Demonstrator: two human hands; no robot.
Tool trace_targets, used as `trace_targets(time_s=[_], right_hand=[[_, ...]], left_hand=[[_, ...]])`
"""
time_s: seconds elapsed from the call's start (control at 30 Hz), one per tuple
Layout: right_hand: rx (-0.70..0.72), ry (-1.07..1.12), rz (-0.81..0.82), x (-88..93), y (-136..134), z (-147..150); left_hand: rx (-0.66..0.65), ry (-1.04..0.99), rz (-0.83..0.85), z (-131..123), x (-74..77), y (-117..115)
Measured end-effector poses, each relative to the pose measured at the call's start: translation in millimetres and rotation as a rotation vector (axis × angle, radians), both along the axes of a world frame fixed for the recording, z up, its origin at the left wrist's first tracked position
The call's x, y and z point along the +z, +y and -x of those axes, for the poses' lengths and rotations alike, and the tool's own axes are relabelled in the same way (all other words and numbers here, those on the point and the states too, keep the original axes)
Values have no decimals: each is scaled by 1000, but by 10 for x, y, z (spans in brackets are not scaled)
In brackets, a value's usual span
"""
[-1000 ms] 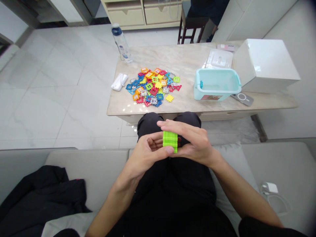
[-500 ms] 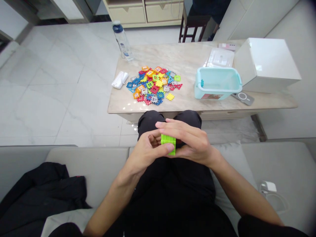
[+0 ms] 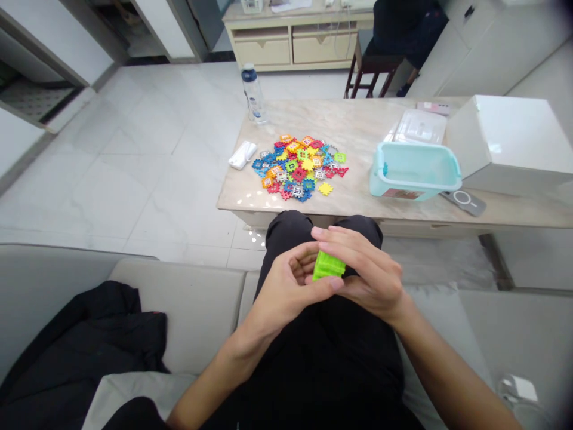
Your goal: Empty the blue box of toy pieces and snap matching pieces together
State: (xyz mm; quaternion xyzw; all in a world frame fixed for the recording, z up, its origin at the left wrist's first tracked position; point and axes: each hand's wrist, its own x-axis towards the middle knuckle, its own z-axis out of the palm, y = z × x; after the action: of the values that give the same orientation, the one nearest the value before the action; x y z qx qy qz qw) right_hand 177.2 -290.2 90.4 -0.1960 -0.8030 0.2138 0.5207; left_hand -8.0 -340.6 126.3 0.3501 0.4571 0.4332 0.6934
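Above my lap, both hands are closed around a bright green stack of building tiles [image 3: 329,265] with ridged sides. My left hand [image 3: 293,280] grips it from the left, its thumb along the near edge. My right hand [image 3: 369,269] wraps it from the right, fingers lying over the far side, so part of the stack is hidden. Beyond my knees, on the marble-patterned table [image 3: 349,122], lies a heap of colourful interlocking tiles [image 3: 299,173] in red, blue, yellow, orange, white and green. One yellow tile [image 3: 325,189] rests just beside the heap.
Right of the heap stands a light-blue bin [image 3: 414,173] near a phone [image 3: 465,202], a clear lid [image 3: 421,126] and a white box [image 3: 514,137]. A water bottle [image 3: 254,98] and a white pouch-like item [image 3: 242,155] are at the left. A person [image 3: 407,27] sits beyond the table.
The camera view has shifted, so the table and my hands appear farther right and lower. The green stack is tilted slightly in my hands; both still hold it.
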Motion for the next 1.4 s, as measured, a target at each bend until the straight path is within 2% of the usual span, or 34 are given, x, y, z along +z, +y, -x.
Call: trace_targets(time_s=[0.13,0.27,0.47,0.6,0.73,1.13,1.4], right_hand=[[16,19,8,-17,25,94],[122,13,-19,-21,78,230],[278,-43,-61,-44,154,411],[300,-59,-51,-60,165,497],[310,-28,-38,-104,198,585],[338,11,-21,-307,653,816],[339,-43,-19,-440,799,804]], left_hand=[[12,-8,-9,87,-12,-13],[-30,-4,-39,279,-2,-34],[-53,117,-104,574,81,-60],[-22,159,-118,685,101,-68],[-3,159,-104,748,49,-34],[-157,186,-70,1027,-26,538],[-231,250,-51,1066,-180,750]])
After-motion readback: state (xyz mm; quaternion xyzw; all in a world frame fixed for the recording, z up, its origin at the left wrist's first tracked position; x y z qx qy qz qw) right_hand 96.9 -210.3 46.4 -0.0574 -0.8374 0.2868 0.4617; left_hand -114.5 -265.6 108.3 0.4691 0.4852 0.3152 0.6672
